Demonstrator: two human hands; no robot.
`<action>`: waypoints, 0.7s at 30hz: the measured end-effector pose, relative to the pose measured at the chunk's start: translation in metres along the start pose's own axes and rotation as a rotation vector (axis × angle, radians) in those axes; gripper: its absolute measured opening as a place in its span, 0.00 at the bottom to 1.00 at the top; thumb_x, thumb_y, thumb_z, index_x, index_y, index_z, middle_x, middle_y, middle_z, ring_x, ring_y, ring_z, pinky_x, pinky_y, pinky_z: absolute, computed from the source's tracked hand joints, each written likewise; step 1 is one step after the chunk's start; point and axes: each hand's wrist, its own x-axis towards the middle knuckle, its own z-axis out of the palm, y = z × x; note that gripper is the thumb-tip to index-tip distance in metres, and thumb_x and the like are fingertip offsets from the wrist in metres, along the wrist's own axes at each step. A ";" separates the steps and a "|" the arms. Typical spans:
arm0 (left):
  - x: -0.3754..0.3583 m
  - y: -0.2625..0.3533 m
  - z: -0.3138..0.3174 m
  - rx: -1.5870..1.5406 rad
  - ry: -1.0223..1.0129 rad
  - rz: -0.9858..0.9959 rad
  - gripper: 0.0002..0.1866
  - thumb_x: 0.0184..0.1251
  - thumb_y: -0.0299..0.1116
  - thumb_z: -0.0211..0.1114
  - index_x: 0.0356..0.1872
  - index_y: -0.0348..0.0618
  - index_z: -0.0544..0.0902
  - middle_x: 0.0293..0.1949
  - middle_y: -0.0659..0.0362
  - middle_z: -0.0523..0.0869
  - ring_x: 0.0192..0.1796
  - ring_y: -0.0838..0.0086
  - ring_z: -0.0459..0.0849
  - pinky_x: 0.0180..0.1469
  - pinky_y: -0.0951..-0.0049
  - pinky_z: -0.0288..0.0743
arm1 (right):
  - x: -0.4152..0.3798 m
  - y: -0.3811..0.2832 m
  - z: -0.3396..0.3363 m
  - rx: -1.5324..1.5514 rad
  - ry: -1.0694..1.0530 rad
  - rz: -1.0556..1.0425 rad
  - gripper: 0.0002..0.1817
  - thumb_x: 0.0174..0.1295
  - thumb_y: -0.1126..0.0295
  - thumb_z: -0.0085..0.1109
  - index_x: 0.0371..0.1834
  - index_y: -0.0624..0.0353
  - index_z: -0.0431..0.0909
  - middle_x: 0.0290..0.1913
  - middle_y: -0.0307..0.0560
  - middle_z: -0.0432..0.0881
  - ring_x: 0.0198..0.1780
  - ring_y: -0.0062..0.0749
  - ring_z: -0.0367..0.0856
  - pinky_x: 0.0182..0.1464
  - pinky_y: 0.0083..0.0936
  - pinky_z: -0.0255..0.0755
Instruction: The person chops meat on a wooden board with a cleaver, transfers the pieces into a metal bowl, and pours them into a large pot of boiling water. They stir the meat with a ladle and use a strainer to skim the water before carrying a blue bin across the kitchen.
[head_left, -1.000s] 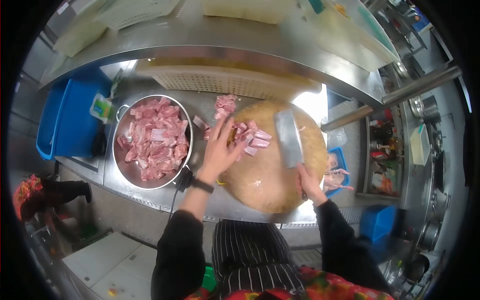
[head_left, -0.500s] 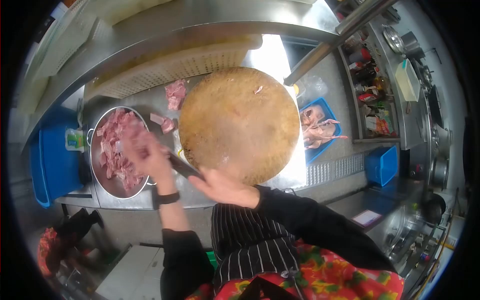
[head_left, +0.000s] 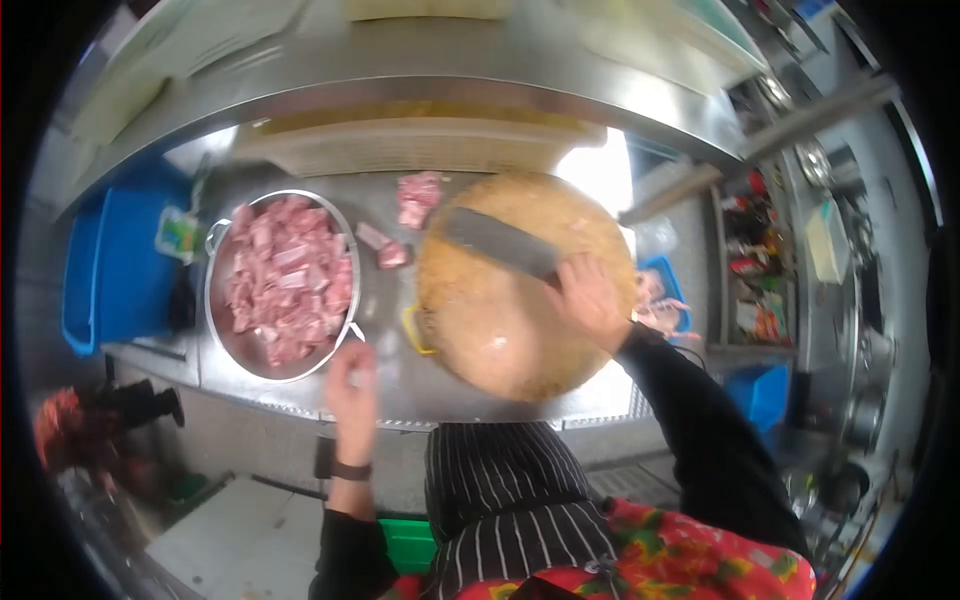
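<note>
My right hand (head_left: pixel 590 298) grips the handle of a cleaver (head_left: pixel 500 243), whose broad blade lies over the round wooden chopping block (head_left: pixel 500 345). My left hand (head_left: pixel 352 390) is beside the lower right rim of a metal pot (head_left: pixel 212 315), below its handle. Its fingers are loosely curled and blurred, with a gap between them and no meat visible in them. Chunks of raw meat (head_left: pixel 290 275) fill the pot. Between pot and block lie a larger piece of meat (head_left: pixel 418 197) and two smaller pieces (head_left: pixel 385 246).
A blue bin (head_left: pixel 115 265) stands left of the pot. Behind the block are a perforated plastic basket (head_left: pixel 420 148) and a steel shelf (head_left: pixel 450 92). Poultry (head_left: pixel 655 305) sits in a blue tray at right. Another person (head_left: pixel 90 425) is at the lower left.
The meat in my left hand has gone into the pot, and that hand has drawn back toward me. My right hand has carried the cleaver rightward over the block. The view has shifted.
</note>
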 end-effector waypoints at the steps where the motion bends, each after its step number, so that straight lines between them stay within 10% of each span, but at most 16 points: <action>1: -0.016 -0.008 0.004 -0.106 -0.058 -0.089 0.07 0.74 0.30 0.63 0.45 0.37 0.84 0.41 0.59 0.86 0.45 0.75 0.83 0.52 0.72 0.76 | 0.017 -0.016 -0.006 0.069 0.045 -0.023 0.25 0.58 0.63 0.69 0.55 0.63 0.73 0.51 0.57 0.77 0.56 0.55 0.75 0.57 0.46 0.70; 7: -0.049 -0.027 0.002 -0.099 -0.521 -0.586 0.17 0.72 0.44 0.65 0.41 0.37 0.85 0.39 0.56 0.89 0.40 0.69 0.88 0.43 0.69 0.81 | 0.163 -0.095 0.037 0.304 0.010 -0.232 0.43 0.46 0.57 0.78 0.65 0.60 0.69 0.59 0.62 0.71 0.60 0.61 0.72 0.63 0.46 0.70; 10: -0.043 -0.011 -0.027 0.656 -0.303 -0.190 0.21 0.65 0.49 0.70 0.43 0.38 0.85 0.39 0.51 0.88 0.41 0.56 0.88 0.43 0.59 0.82 | 0.244 -0.108 0.068 0.293 -0.242 -0.147 0.57 0.33 0.49 0.84 0.71 0.55 0.65 0.62 0.64 0.69 0.63 0.66 0.69 0.65 0.51 0.68; 14: -0.033 -0.054 -0.077 0.766 -0.118 -0.268 0.22 0.61 0.48 0.72 0.44 0.38 0.84 0.37 0.48 0.86 0.41 0.49 0.86 0.42 0.53 0.80 | 0.260 -0.160 0.070 0.203 -0.568 -0.173 0.69 0.23 0.45 0.84 0.77 0.49 0.59 0.66 0.66 0.65 0.69 0.67 0.63 0.67 0.62 0.65; 19: -0.041 -0.093 -0.121 0.075 -0.376 -0.428 0.18 0.69 0.44 0.67 0.41 0.36 0.86 0.34 0.54 0.89 0.37 0.66 0.88 0.41 0.64 0.82 | 0.221 -0.178 0.121 0.245 -0.411 -0.549 0.43 0.37 0.66 0.75 0.66 0.55 0.76 0.64 0.65 0.66 0.65 0.65 0.61 0.72 0.55 0.60; 21: -0.053 -0.124 -0.141 -0.079 -0.823 -0.672 0.15 0.70 0.41 0.66 0.40 0.36 0.86 0.31 0.56 0.89 0.35 0.74 0.87 0.41 0.70 0.81 | 0.210 -0.183 0.111 0.217 -0.420 -0.416 0.41 0.43 0.72 0.73 0.68 0.54 0.75 0.65 0.62 0.66 0.64 0.66 0.62 0.70 0.52 0.64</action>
